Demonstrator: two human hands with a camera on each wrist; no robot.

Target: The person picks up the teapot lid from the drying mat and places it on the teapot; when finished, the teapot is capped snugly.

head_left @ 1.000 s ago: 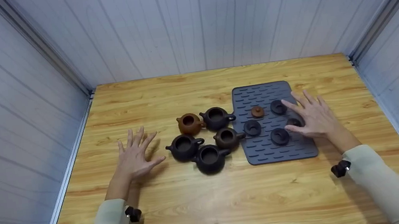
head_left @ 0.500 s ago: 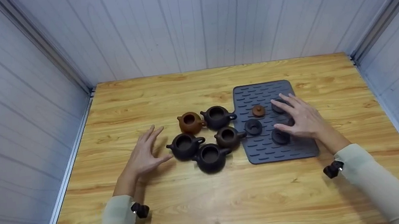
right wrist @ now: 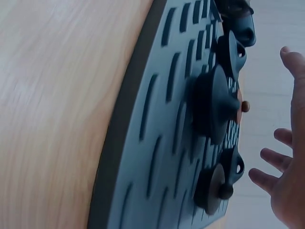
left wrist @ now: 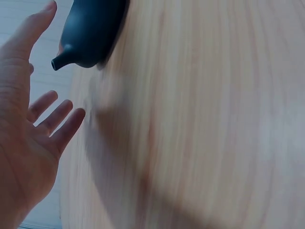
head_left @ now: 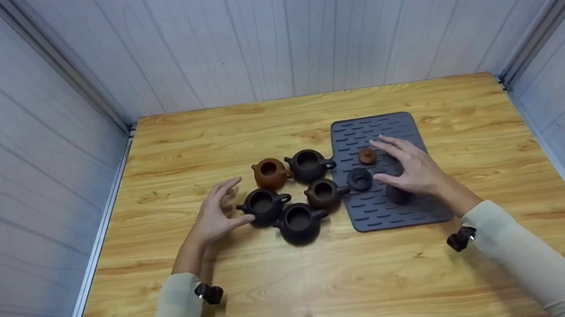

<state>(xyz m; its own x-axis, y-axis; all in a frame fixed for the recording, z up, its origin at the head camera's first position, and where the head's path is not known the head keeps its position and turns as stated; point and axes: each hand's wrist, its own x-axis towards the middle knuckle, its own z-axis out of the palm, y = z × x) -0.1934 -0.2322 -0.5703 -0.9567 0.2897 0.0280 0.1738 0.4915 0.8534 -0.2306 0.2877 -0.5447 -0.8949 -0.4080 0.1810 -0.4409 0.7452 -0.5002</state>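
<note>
My left hand (head_left: 216,216) hovers with thumb and fingers spread, close to the spout of a black teapot (head_left: 263,215). In the left wrist view the hand stays apart from that dark teapot (left wrist: 93,31). My right hand (head_left: 416,169) hangs over the grey mat, fingers parted and nothing in them. Below it sit dark teapot lids, one black lid (head_left: 400,194) partly covered by the hand. A ring-topped black lid (head_left: 359,179) and an orange-brown lid (head_left: 367,156) lie just left of its fingertips. The right wrist view shows a knobbed lid (right wrist: 217,105) untouched.
An orange-brown teapot (head_left: 272,179), a brown teapot (head_left: 324,202) and two more black teapots (head_left: 299,232) stand lidless and close together mid-table. The grey ridged mat (head_left: 384,216) borders them on the right. Panelled walls (head_left: 267,31) enclose the wooden table (head_left: 299,296).
My left hand has moved right, toward the black teapot. The right hand has come left across the mat, over the lids. Teapots and lids keep their places.
</note>
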